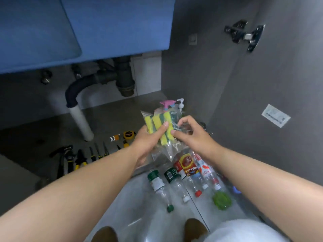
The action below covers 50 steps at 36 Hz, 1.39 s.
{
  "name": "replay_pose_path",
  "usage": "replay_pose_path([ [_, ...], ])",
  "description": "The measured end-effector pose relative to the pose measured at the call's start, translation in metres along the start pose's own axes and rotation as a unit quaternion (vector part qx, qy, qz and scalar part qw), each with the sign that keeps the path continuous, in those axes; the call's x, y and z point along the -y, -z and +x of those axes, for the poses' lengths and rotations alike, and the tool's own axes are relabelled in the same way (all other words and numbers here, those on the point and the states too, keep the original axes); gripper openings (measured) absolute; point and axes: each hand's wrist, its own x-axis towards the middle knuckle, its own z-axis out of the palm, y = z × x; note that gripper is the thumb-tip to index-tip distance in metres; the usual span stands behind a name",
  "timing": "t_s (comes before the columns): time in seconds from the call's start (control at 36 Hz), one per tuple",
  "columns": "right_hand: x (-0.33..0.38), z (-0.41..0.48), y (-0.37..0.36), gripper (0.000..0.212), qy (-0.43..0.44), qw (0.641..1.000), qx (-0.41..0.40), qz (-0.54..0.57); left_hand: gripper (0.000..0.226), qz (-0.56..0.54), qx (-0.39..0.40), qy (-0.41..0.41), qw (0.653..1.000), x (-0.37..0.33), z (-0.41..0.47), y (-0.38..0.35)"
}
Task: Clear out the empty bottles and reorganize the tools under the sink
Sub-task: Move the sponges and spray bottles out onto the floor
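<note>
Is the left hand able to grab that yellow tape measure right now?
Probably not at once: the left hand grips the sponge pack. The tape measure lies uncovered nearby, so after letting go it looks reachable.

A: Any room in there?
B: Cabinet floor [108,117] bare at back-centre, btwn drain pipe [81,123] & spray bottles [172,104] in right back corner.
A: Front edge?
B: Left half blocked by tools [82,158]. Bottles [174,179] lie on tiles [125,203] just outside, right. Sink basin [104,23] low overhead.
</note>
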Motion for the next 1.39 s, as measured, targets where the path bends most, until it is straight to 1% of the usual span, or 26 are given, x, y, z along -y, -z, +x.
replay_pose_path([
  [0.08,0.015,-0.013,-0.002,0.029,0.017,1.000,-0.001,-0.013,0.053,0.012,-0.049,-0.037,0.998,-0.008,-0.021,-0.002],
  [0.17,0.030,-0.024,-0.001,0.027,0.006,1.000,-0.004,0.026,0.046,0.030,-0.099,-0.056,0.993,-0.014,-0.040,-0.007],
  [0.22,0.035,-0.031,0.002,0.026,-0.014,0.998,-0.030,0.053,0.049,0.041,-0.094,-0.060,0.993,-0.015,-0.047,-0.010],
  [0.28,0.035,-0.038,0.007,0.025,-0.050,0.993,-0.049,0.094,0.052,0.036,-0.041,-0.047,0.997,-0.016,-0.054,-0.015],
  [0.31,0.033,-0.042,0.009,0.032,-0.073,0.988,-0.051,0.127,0.055,0.021,-0.006,-0.037,0.999,-0.017,-0.057,-0.018],
  [0.33,0.031,-0.046,0.013,0.046,-0.092,0.983,-0.056,0.148,0.063,0.004,0.025,-0.026,0.999,-0.019,-0.061,-0.022],
  [0.39,0.024,-0.055,0.021,0.079,-0.112,0.982,-0.060,0.136,0.085,-0.019,0.077,0.003,0.997,-0.021,-0.067,-0.029],
  [0.42,0.021,-0.060,0.024,0.088,-0.113,0.985,-0.048,0.119,0.092,-0.020,0.108,0.004,0.994,-0.022,-0.070,-0.033],
  [0.44,0.019,-0.065,0.026,0.086,-0.102,0.989,-0.024,0.103,0.092,-0.021,0.138,-0.005,0.990,-0.022,-0.073,-0.038],
  [0.5,0.016,-0.075,0.025,0.056,-0.072,0.995,0.033,0.066,0.074,-0.039,0.164,-0.026,0.985,-0.018,-0.076,-0.049],
  [0.53,0.016,-0.080,0.024,0.047,-0.060,0.995,0.054,0.053,0.062,-0.057,0.160,-0.029,0.985,-0.015,-0.077,-0.056],
  [0.61,0.010,-0.092,0.025,0.053,-0.069,0.991,0.083,0.083,0.041,-0.093,0.152,-0.002,0.984,-0.005,-0.075,-0.073],
  [0.67,-0.001,-0.099,0.031,0.056,-0.115,0.972,0.087,0.184,0.041,-0.102,0.177,0.027,0.978,0.002,-0.072,-0.079],
  [0.72,-0.016,-0.105,0.038,0.057,-0.166,0.941,0.070,0.285,0.045,-0.114,0.202,0.061,0.971,0.011,-0.070,-0.084],
  [0.78,-0.033,-0.111,0.041,0.050,-0.205,0.922,0.062,0.324,0.043,-0.103,0.224,0.095,0.964,0.021,-0.066,-0.087],
  [0.86,-0.062,-0.118,0.039,0.036,-0.243,0.915,0.046,0.318,0.044,-0.039,0.261,0.129,0.956,0.041,-0.057,-0.091],
  [0.89,-0.074,-0.119,0.037,0.032,-0.253,0.914,0.034,0.315,0.051,0.011,0.265,0.130,0.955,0.046,-0.054,-0.091],
  [0.94,-0.101,-0.123,0.035,0.034,-0.278,0.908,-0.002,0.315,0.074,0.139,0.251,0.132,0.949,0.057,-0.048,-0.090],
  [1.0,-0.132,-0.131,0.030,0.038,-0.321,0.890,-0.032,0.322,0.091,0.207,0.224,0.148,0.941,0.069,-0.039,-0.085],
  [1.03,-0.149,-0.137,0.026,0.038,-0.349,0.877,-0.042,0.327,0.090,0.220,0.213,0.157,0.939,0.076,-0.033,-0.082],
  [1.06,-0.164,-0.143,0.023,0.037,-0.378,0.862,-0.056,0.332,0.079,0.232,0.202,0.160,0.938,0.081,-0.027,-0.078],
  [1.11,-0.191,-0.157,0.017,0.038,-0.433,0.832,-0.094,0.334,0.041,0.257,0.184,0.143,0.938,0.093,-0.013,-0.071],
  [1.14,-0.203,-0.163,0.014,0.039,-0.453,0.819,-0.112,0.333,0.028,0.275,0.177,0.128,0.936,0.098,-0.007,-0.069],
  [1.17,-0.214,-0.168,0.011,0.039,-0.470,0.809,-0.128,0.330,0.023,0.294,0.173,0.119,0.932,0.104,-0.001,-0.067],
  [1.28,-0.247,-0.180,-0.002,0.039,-0.509,0.779,-0.191,0.311,0.021,0.344,0.169,0.127,0.915,0.126,0.010,-0.064],
  [1.39,-0.266,-0.174,-0.014,0.038,-0.536,0.756,-0.223,0.301,0.025,0.409,0.197,0.090,0.887,0.143,0.012,-0.067],
])
